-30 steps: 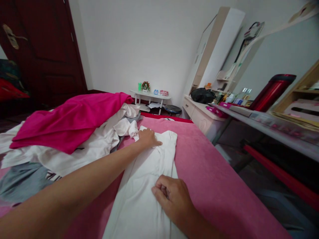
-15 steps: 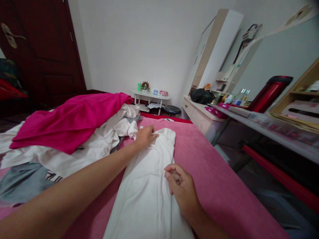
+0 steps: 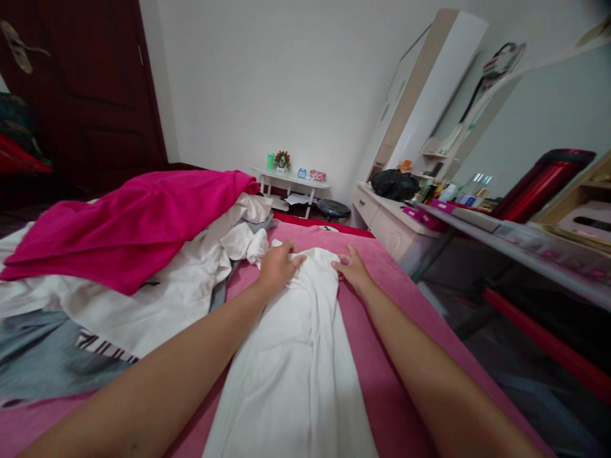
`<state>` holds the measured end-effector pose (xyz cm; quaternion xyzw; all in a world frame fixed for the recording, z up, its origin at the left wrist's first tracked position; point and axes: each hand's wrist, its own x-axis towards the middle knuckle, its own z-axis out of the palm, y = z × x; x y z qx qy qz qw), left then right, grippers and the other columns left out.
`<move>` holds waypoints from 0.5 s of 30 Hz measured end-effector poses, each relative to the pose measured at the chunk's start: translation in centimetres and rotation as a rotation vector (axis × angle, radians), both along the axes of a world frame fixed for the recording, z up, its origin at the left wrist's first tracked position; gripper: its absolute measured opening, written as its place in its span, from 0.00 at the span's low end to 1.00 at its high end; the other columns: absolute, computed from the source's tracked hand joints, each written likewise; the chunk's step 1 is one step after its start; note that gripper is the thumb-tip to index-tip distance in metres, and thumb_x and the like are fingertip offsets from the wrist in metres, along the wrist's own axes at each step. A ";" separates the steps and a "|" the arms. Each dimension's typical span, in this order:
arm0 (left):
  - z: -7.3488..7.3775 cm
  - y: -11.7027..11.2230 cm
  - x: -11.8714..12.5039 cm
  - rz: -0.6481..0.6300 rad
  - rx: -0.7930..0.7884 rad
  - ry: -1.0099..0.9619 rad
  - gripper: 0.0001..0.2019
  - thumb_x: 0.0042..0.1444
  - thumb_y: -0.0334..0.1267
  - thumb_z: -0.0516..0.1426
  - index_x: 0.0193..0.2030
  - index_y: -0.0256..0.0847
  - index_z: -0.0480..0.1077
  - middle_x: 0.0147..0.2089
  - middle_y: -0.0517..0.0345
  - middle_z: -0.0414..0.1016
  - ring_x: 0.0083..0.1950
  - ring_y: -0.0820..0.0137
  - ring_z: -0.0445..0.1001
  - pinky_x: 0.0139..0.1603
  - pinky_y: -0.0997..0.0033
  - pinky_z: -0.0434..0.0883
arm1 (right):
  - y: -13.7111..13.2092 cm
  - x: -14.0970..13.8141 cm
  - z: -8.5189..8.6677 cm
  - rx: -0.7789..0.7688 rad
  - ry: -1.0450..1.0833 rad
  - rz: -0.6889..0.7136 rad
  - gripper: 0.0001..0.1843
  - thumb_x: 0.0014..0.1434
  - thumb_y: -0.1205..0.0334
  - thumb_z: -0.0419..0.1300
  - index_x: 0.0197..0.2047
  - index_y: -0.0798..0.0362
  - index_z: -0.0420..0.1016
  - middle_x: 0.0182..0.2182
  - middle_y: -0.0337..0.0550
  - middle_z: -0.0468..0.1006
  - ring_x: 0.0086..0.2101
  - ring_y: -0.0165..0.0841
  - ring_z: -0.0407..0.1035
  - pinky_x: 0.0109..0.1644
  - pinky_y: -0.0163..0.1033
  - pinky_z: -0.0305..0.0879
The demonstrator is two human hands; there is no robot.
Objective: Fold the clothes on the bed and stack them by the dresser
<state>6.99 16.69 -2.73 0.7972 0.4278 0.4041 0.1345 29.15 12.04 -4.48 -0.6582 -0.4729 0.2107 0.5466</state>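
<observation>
A white garment (image 3: 296, 362), folded into a long narrow strip, lies lengthwise on the pink bed cover (image 3: 382, 356). My left hand (image 3: 277, 265) rests on its far left corner, fingers curled onto the cloth. At the far right corner my right hand (image 3: 351, 267) touches the garment's edge with fingers spread. Both arms stretch forward along the strip's two sides.
A pile of clothes lies to the left: a magenta garment (image 3: 128, 222) on top, white ones (image 3: 167, 292) under it, a grey one (image 3: 42, 356) nearer. A desk (image 3: 477, 222) with a red flask (image 3: 544, 184) stands on the right. A small white table (image 3: 291, 184) is by the far wall.
My right hand left the middle of the white garment and reached forward to its far right corner, opening its fingers. My left hand stayed at the far left corner.
</observation>
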 end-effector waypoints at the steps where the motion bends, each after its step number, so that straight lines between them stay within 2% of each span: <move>1: 0.3 0.0 0.1 -0.007 0.003 -0.025 0.09 0.55 0.45 0.59 0.36 0.42 0.68 0.34 0.57 0.75 0.38 0.65 0.73 0.37 0.70 0.63 | 0.7 0.1 -0.6 0.000 -0.012 -0.015 0.34 0.40 0.61 0.63 0.54 0.55 0.67 0.40 0.49 0.79 0.23 0.31 0.70 0.24 0.36 0.66; 3: 1.1 -0.1 0.2 -0.022 0.021 -0.056 0.08 0.55 0.43 0.59 0.36 0.42 0.68 0.34 0.58 0.74 0.39 0.65 0.73 0.40 0.69 0.64 | 1.6 0.3 -1.7 0.030 -0.055 -0.079 0.27 0.40 0.61 0.64 0.47 0.57 0.72 0.35 0.47 0.80 0.30 0.35 0.73 0.32 0.38 0.69; 5: 1.9 -0.5 0.2 -0.024 0.088 -0.038 0.06 0.55 0.40 0.59 0.37 0.42 0.68 0.37 0.57 0.74 0.42 0.64 0.72 0.43 0.67 0.65 | 2.1 0.5 -2.6 0.055 -0.094 -0.138 0.23 0.41 0.59 0.63 0.42 0.56 0.74 0.36 0.46 0.80 0.35 0.36 0.73 0.37 0.39 0.69; 8: 3.0 -1.4 -0.3 0.009 0.237 0.053 0.10 0.51 0.34 0.60 0.42 0.44 0.71 0.47 0.54 0.72 0.52 0.59 0.68 0.51 0.60 0.63 | 2.2 0.7 -3.2 0.058 -0.158 -0.177 0.17 0.41 0.57 0.64 0.36 0.54 0.77 0.33 0.43 0.80 0.33 0.36 0.72 0.37 0.38 0.67; 10: 3.8 -1.9 -0.9 -0.050 0.240 0.155 0.16 0.49 0.30 0.60 0.46 0.44 0.71 0.51 0.52 0.71 0.54 0.58 0.67 0.53 0.59 0.62 | 2.1 0.7 -3.2 0.056 -0.195 -0.188 0.14 0.42 0.56 0.63 0.33 0.53 0.78 0.30 0.41 0.79 0.31 0.35 0.71 0.35 0.37 0.66; 11: 4.1 -2.2 -1.2 -0.144 0.195 0.226 0.18 0.47 0.27 0.60 0.47 0.44 0.72 0.50 0.53 0.71 0.52 0.59 0.68 0.53 0.60 0.63 | 2.0 0.6 -3.1 0.057 -0.210 -0.194 0.14 0.42 0.56 0.63 0.32 0.54 0.78 0.29 0.41 0.79 0.30 0.35 0.70 0.34 0.36 0.65; 13: 4.8 -2.7 -1.9 -0.427 0.068 0.389 0.20 0.44 0.24 0.59 0.45 0.44 0.74 0.47 0.55 0.74 0.49 0.62 0.71 0.52 0.65 0.66 | 1.8 0.4 -2.8 0.060 -0.231 -0.201 0.14 0.43 0.55 0.62 0.32 0.54 0.78 0.27 0.40 0.78 0.29 0.34 0.69 0.32 0.36 0.64; 15: 5.1 -3.2 -2.4 -0.684 -0.011 0.511 0.22 0.41 0.23 0.60 0.44 0.46 0.76 0.47 0.57 0.75 0.50 0.62 0.71 0.52 0.68 0.66 | 1.5 0.2 -2.5 0.065 -0.243 -0.201 0.13 0.44 0.55 0.62 0.31 0.54 0.78 0.27 0.40 0.78 0.28 0.34 0.69 0.32 0.35 0.63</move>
